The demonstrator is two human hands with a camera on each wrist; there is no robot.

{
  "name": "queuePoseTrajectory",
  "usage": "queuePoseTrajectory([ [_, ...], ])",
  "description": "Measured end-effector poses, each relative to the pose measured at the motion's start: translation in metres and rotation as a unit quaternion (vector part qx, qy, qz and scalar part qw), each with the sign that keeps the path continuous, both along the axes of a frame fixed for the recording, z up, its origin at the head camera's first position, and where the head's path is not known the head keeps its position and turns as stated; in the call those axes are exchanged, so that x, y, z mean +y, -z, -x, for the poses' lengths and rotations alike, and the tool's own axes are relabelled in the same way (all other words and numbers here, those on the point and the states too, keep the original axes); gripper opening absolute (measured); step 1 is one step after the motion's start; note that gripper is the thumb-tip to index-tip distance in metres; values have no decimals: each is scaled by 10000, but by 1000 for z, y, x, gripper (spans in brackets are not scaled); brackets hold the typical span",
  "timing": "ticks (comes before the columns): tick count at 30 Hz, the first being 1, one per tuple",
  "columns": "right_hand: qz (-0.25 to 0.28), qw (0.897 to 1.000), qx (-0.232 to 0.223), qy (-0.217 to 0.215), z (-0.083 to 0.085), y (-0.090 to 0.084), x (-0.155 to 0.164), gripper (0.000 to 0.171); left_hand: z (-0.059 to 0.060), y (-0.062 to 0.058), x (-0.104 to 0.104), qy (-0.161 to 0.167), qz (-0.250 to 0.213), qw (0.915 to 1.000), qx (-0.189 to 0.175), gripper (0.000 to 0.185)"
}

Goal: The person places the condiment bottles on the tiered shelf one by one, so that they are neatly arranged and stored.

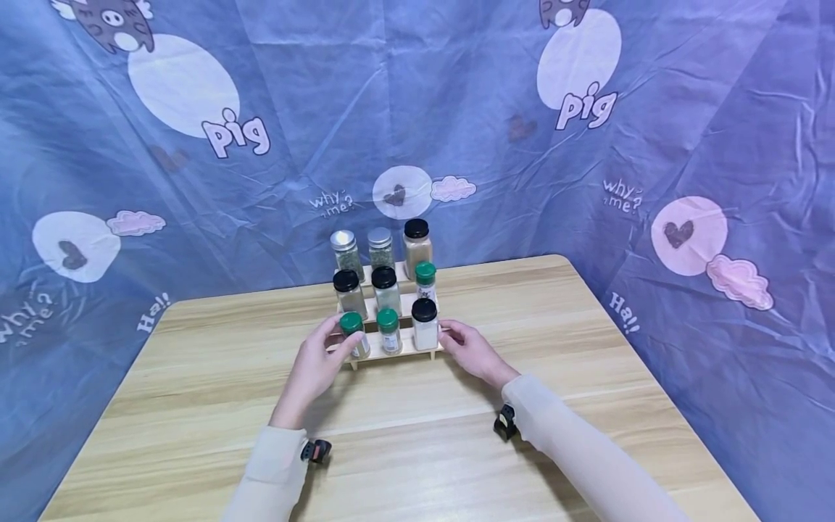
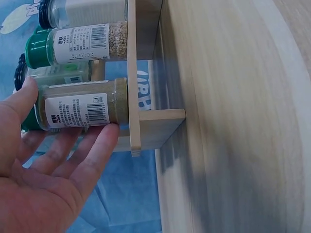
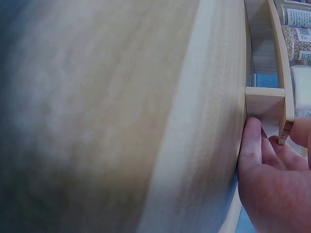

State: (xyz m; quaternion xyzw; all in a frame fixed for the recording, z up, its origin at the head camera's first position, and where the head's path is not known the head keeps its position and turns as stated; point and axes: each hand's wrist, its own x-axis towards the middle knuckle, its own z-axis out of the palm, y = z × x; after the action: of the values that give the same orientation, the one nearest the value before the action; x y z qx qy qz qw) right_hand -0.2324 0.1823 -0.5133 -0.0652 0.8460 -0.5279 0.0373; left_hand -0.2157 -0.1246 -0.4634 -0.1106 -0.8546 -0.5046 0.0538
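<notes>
A three-tier wooden spice rack (image 1: 407,342) stands on the table, holding several spice jars. My left hand (image 1: 320,361) holds a green-capped spice jar (image 2: 80,104) at the left end of the lowest tier. In the left wrist view the thumb lies by its cap and the fingers lie along its other side; the jar's base meets the shelf. At the rack's right end, my right hand (image 1: 475,354) grips the shelf edge, thumb above and fingers (image 3: 251,141) beneath, close to the table. Beside it sits a black-capped jar of white contents (image 1: 426,333).
Another green-capped jar (image 1: 389,337) stands mid-row on the lowest tier. Black-capped jars (image 1: 386,296) and silver-capped jars (image 1: 381,250) fill tiers behind. The wooden table (image 1: 404,449) ends at a blue printed curtain (image 1: 313,130) behind and to the sides.
</notes>
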Motion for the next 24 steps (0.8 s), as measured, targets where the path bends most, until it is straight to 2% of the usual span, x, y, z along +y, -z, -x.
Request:
queuePoseTrajectory([
  [9,-30,10000,-9,-21,2,-1,0,44,-2,1,0,160,37,9997,-171,49],
  [12,-69,9999,59,-105,2,-2,1,43,-3,-1,-2,207,224,9994,-167,51],
  [15,-191,9993,179,-279,2,-4,2,42,-6,-4,-7,148,870,9961,40,56],
  [19,-345,9975,130,-601,1,-13,5,46,-13,-13,-15,8,1892,9814,327,71],
  [22,-517,9959,19,-743,-3,-24,8,50,-18,-21,-22,-42,2282,9726,447,77],
  [24,-822,9934,152,-790,-6,-33,11,51,-21,-25,-27,-86,2428,9684,557,76],
])
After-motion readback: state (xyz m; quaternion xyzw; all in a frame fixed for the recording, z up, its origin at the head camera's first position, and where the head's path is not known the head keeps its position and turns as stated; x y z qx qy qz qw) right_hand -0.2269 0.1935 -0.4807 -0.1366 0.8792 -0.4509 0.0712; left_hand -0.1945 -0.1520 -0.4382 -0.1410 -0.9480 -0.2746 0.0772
